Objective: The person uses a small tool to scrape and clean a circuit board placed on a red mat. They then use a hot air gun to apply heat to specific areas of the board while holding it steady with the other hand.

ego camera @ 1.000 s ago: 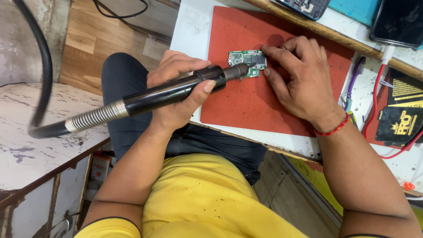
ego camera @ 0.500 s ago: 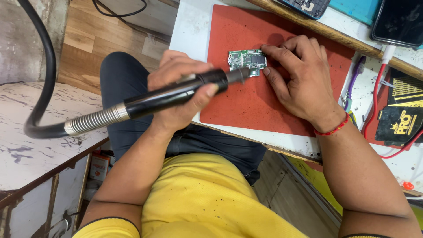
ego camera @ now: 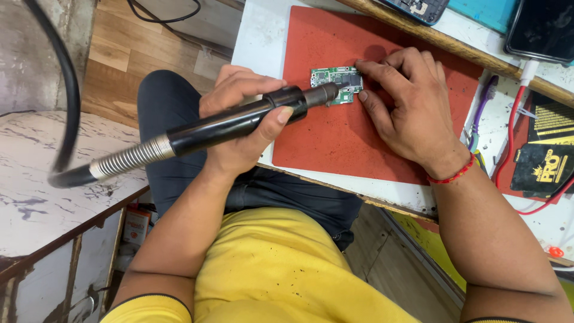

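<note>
A small green circuit board point(ego camera: 332, 78) lies on a red work mat point(ego camera: 335, 137). My left hand point(ego camera: 242, 122) is wrapped around a black handpiece point(ego camera: 239, 122) with a metal spring collar and a thick black hose point(ego camera: 66, 90). Its nozzle tip point(ego camera: 327, 94) rests at the board's near edge. My right hand point(ego camera: 409, 110) lies flat on the mat, its fingertips pressing the board's right end and holding it still. A red thread band circles that wrist.
The mat sits on a white bench point(ego camera: 260, 36) with a wooden strip at its back. Phones point(ego camera: 541, 27), a red cable point(ego camera: 511, 128), a purple tool point(ego camera: 483, 107) and a black-and-yellow packet point(ego camera: 547, 161) lie at right. A marbled white surface point(ego camera: 42, 179) is at left.
The black hose has swung a little on the left. The nozzle stays at the board and my right hand keeps pressing it.
</note>
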